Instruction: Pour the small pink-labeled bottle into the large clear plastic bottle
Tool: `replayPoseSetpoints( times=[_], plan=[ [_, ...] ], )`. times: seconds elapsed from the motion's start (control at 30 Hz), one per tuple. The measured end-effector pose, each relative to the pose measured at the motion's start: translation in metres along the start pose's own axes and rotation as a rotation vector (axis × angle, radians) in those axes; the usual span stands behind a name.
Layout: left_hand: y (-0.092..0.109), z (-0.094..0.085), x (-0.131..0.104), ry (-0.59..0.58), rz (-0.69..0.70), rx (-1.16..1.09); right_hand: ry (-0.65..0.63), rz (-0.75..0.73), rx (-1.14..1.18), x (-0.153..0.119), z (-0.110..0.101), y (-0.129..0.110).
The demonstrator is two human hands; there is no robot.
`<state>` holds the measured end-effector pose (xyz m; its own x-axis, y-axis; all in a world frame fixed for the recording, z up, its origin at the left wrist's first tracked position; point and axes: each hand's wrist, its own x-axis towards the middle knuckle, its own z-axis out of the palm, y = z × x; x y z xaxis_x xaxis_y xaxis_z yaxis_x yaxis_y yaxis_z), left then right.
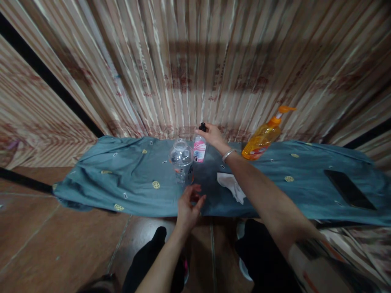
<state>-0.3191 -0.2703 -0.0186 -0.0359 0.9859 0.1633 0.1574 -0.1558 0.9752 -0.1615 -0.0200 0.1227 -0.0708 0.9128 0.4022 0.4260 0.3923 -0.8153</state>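
At centre, the right hand (214, 136) partly hides a black cap (202, 125).

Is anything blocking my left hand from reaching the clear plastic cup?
Nothing visible stands between your left hand and the clear plastic cup. The pink-labelled bottle in your right hand is beside the cup, off that path.

Looks like a room in a home, judging by patterned curtains (195, 53) hanging in folds, a worktop (305, 165) draped in printed teal cloth (132, 171), and brown floor tiles (76, 240) below.
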Motion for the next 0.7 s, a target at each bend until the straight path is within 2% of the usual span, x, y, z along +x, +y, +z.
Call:
replayPoseSetpoints(
  times=[0.13, 0.33, 0.53, 0.7],
  plan=[
    [0.004, 0.019, 0.012, -0.021, 0.037, -0.014, 0.018, 0.035, -0.003, -0.003, -0.006, -0.007],
    [0.010, 0.041, 0.032, 0.100, 0.121, -0.018, 0.096, 0.056, -0.010, -0.021, -0.037, -0.011],
    [0.018, 0.064, 0.053, 0.174, 0.161, 0.015, 0.160, 0.042, 0.118, -0.068, -0.069, -0.016],
    [0.024, 0.077, 0.067, 0.190, 0.184, 0.054, 0.186, 0.083, 0.259, -0.110, -0.070, -0.025]
  ],
)
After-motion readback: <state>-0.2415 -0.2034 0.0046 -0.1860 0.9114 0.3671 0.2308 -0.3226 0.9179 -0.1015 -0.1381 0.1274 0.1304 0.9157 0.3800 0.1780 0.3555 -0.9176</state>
